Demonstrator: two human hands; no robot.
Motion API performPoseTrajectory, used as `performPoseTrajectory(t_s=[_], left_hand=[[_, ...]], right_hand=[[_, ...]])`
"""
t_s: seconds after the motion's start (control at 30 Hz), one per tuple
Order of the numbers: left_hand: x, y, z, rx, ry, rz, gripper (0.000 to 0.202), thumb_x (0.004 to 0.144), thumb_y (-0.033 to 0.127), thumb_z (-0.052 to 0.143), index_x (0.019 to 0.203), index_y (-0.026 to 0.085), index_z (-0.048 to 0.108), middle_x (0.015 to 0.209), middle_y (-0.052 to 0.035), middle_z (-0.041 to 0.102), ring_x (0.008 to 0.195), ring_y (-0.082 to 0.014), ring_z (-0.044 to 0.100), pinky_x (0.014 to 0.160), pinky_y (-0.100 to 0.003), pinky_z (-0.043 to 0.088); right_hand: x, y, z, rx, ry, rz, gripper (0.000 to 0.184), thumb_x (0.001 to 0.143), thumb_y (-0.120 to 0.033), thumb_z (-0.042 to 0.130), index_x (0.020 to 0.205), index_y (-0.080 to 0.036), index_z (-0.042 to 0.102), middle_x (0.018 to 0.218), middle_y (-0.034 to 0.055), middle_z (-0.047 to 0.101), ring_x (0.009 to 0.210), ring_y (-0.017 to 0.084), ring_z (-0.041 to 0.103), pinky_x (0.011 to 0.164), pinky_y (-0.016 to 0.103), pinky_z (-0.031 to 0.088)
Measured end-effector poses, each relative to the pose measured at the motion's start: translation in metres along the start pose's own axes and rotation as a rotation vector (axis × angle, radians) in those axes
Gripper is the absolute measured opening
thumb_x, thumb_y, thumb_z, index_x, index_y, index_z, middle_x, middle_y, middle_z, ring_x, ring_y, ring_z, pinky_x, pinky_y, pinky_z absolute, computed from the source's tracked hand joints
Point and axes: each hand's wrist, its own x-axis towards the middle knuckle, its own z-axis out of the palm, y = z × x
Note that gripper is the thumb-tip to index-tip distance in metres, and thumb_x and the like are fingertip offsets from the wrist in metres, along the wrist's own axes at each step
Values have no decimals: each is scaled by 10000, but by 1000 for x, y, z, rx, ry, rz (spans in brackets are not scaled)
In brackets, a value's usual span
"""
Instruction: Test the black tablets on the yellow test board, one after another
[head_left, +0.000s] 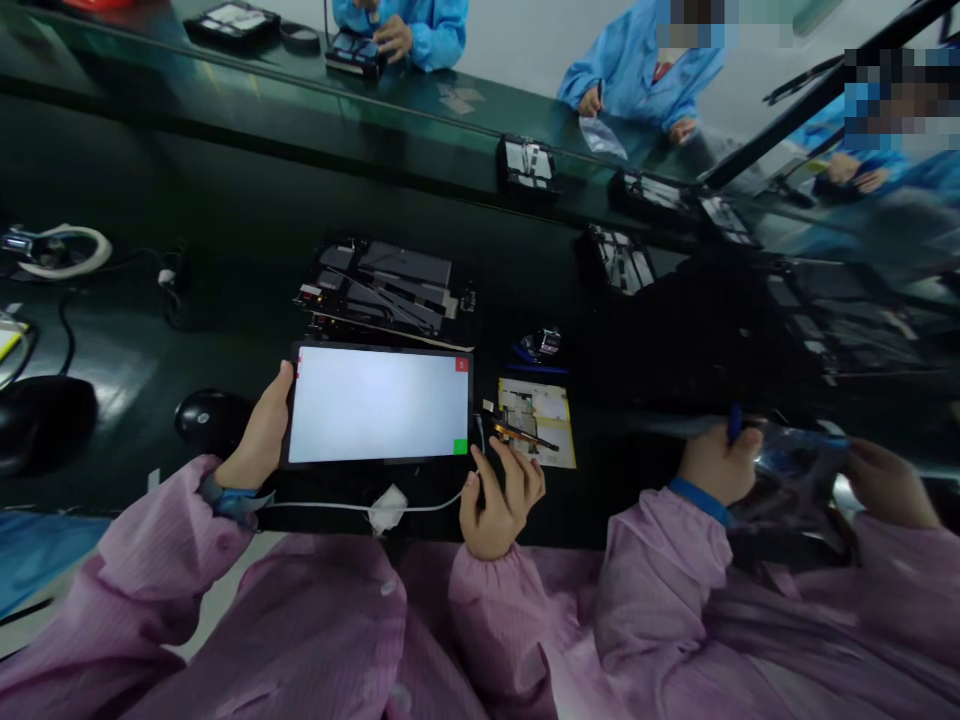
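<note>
In the head view a tablet (381, 405) lies in front of me, its screen lit plain white, with a red square at the upper right corner and a green one at the lower right. My left hand (259, 430) grips its left edge, thumb at the upper corner. Just off the lower right corner, my right hand (496, 500) has its fingers apart and holds nothing visible. A white cable (330, 506) runs from near my left wristband (238, 497) past a crumpled white wad (388, 508) to the tablet's right side. Beside my right fingers lies a thin dark tool with an orange part (523, 434).
Behind the tablet sits a stack of opened tablet bodies (390, 285). A yellow-edged printed card (555, 420) lies right, a black round object (210, 418) left. A pink-sleeved co-worker's hand (716, 462) handles clear plastic at right. Blue-sleeved people work across the bench.
</note>
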Motion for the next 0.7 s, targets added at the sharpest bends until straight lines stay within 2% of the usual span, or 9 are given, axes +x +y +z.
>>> performPoseTrajectory(t_s=[0.07,0.17,0.23,0.33,0.43,0.53,0.7], left_hand=[[1,0,0,-6,-6,-14,457,897,578,427,712,238,669,658,33,703,1100,-245,583,757,-286,505],[1,1,0,-31,-108,-12,503,918,573,381,684,229,663,590,16,683,1094,-232,592,737,-272,500],[1,2,0,-42,-132,1,486,935,535,367,730,220,675,595,8,684,1092,-223,598,737,-263,499],[1,3,2,-70,-101,15,414,905,518,454,832,190,695,697,-8,711,1039,-234,632,786,-277,515],[1,6,4,-110,-89,53,425,822,564,572,898,164,696,793,-43,719,980,-257,653,825,-321,531],[1,9,6,-137,-112,75,445,783,590,609,921,176,694,830,-47,713,962,-248,651,848,-322,520],[1,10,7,-149,-142,122,417,790,577,612,932,195,699,890,-33,709,937,-230,644,889,-316,495]], right_hand=[[1,0,0,16,9,3,254,861,-236,490,1028,-210,679,1106,78,638,1067,249,536,986,515,387],[3,0,0,55,18,11,251,853,-228,500,1030,-197,676,1086,89,632,1067,255,531,974,519,402],[4,-2,1,84,25,3,248,845,-220,510,1030,-190,673,1075,95,629,1062,262,529,957,520,414],[5,-13,5,174,11,-32,256,831,-205,521,1044,-190,663,1077,99,618,1067,271,522,916,498,443],[6,-31,11,305,-125,-116,291,817,-204,533,1084,-201,647,1121,98,596,1089,268,508,909,477,451],[6,-51,16,383,-264,-217,315,809,-235,537,1106,-215,639,1171,89,574,1126,268,487,955,496,417],[10,-70,24,416,-322,-295,315,803,-274,545,1103,-233,634,1202,74,567,1158,272,464,991,510,373]])
